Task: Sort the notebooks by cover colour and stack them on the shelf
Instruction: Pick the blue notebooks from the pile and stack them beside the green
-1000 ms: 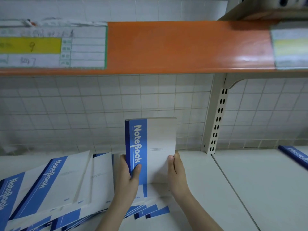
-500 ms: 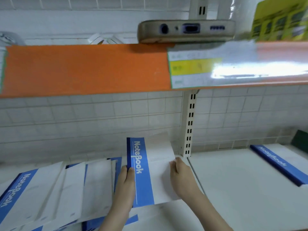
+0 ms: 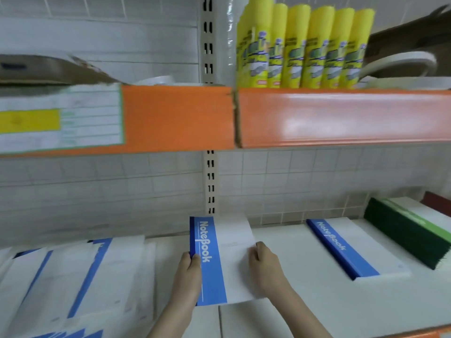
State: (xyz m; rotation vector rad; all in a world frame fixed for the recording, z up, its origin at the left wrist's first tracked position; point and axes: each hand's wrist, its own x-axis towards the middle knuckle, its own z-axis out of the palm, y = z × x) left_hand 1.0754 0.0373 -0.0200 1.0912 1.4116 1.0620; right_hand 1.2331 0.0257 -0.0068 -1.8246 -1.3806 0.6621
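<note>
Fingers (image 3: 195, 261) of the left hand (image 3: 188, 276) and right hand (image 3: 264, 267) pinch both sides of a blue notebook (image 3: 219, 259), maybe just above the white shelf (image 3: 305, 301), left of the blue stack (image 3: 351, 247)

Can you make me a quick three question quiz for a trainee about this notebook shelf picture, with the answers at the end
1. True or false: both the left hand and the right hand hold the blue notebook.
2. Which stack sits farther to the right on the lower shelf: A) the blue stack, B) the green stack?
3. What colour are the tall packs on the upper shelf?

Key
1. True; each hand grips one side edge.
2. B; the green stack lies right of the blue stack.
3. Yellow.
</note>
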